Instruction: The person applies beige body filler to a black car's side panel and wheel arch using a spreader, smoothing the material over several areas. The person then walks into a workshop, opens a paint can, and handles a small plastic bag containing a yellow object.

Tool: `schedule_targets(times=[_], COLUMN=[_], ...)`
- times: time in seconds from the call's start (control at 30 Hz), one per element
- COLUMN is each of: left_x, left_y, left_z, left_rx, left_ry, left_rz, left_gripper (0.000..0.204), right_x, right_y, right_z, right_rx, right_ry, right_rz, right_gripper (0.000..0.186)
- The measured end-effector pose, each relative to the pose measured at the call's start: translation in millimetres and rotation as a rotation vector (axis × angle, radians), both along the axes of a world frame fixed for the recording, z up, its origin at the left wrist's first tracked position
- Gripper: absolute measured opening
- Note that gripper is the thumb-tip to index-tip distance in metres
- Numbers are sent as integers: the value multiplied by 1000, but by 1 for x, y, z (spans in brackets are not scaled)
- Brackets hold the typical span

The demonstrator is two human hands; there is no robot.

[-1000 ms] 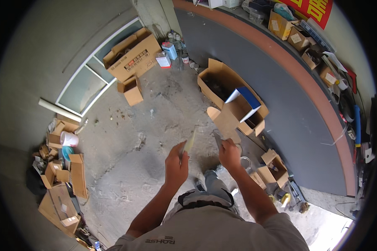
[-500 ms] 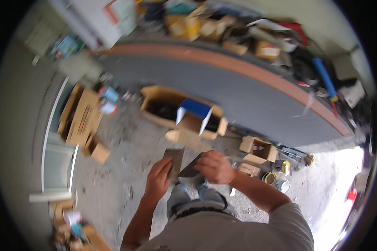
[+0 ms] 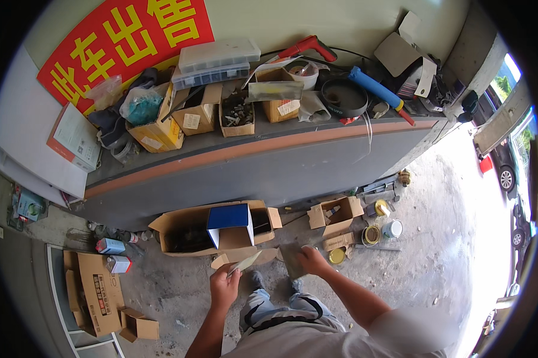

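Out in front of my body, my left hand (image 3: 225, 289) grips a thin flat plate (image 3: 246, 261), tilted so that a pale face shows. Apart from it, my right hand (image 3: 313, 261) pinches the edge of a dark grey rectangular plate (image 3: 291, 262), which hangs at a slant. What exactly the two plates are, I cannot make out. Just beyond them on the floor lies a long open cardboard box (image 3: 179, 218) with dark contents, and a blue and white box (image 3: 230, 216) sits in it.
A dark ledge (image 3: 269, 129) carries cardboard boxes, clear plastic cases (image 3: 218, 56), a black round pan (image 3: 344, 98) and a blue tube tool (image 3: 376, 88). Paint cans (image 3: 392, 228) and a small open carton (image 3: 336, 216) stand right; a large carton (image 3: 99, 292) leans left.
The view has swung up toward the ledge. The plates have moved apart; the left one has tilted from showing a dark face to a pale one.
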State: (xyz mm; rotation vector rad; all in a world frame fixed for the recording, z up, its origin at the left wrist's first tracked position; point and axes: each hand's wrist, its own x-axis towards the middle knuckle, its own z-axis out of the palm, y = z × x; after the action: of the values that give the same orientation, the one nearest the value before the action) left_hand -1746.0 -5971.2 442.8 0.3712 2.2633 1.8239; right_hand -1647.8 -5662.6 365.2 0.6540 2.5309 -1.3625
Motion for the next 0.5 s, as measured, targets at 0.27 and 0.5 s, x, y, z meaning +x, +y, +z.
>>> schedule_targets(times=[0.27,0.5], left_x=[5,103], left_y=[-180,-165], left_z=[-216,-260], left_rx=[-1057,-1166], left_ry=[-295,-424], left_rz=[-275,-675], left_gripper=[29,40], right_x=[391,538], right_y=[-66,-126], right_z=[-107,-104], right_rx=[-800,-642], right_ry=[-811,-1142], right_rz=[-1018,-1128], right_gripper=[30,18])
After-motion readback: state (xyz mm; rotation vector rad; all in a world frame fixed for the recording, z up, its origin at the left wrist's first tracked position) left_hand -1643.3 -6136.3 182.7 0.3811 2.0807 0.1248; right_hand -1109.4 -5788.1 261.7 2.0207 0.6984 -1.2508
